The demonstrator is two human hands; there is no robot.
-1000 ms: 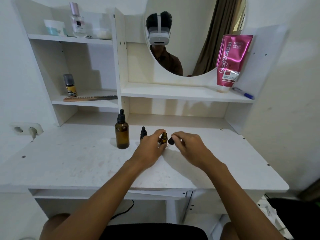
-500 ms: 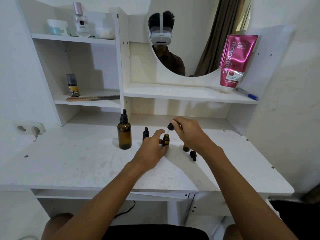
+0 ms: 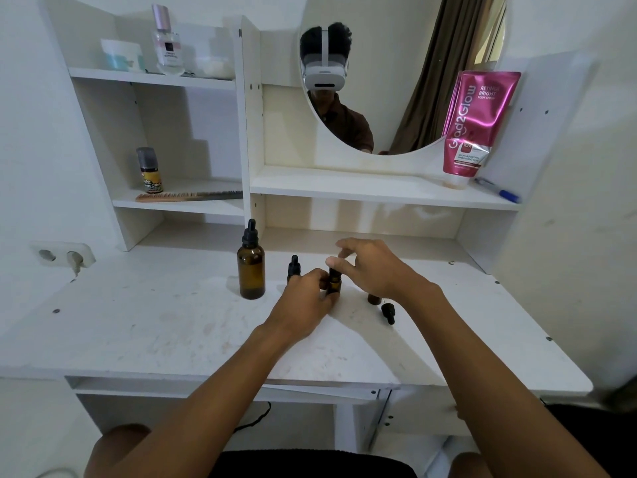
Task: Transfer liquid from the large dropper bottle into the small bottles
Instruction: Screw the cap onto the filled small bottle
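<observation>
The large amber dropper bottle stands upright and capped on the white desk. My left hand grips a small amber bottle that stands on the desk. My right hand pinches a black dropper cap that sits on this bottle's neck. A second small bottle, capped, stands just behind my left hand. A third small bottle is mostly hidden under my right wrist. Beside it a loose black dropper cap lies on the desk.
A low shelf edge overhangs the back of the desk, with a pink tube and a pen on it. Left shelves hold a comb, a small spray bottle and jars. A wall socket sits at the left.
My right hand lifted the black dropper cap, then brought it down onto the small bottle in my left hand. The large bottle has not moved.
</observation>
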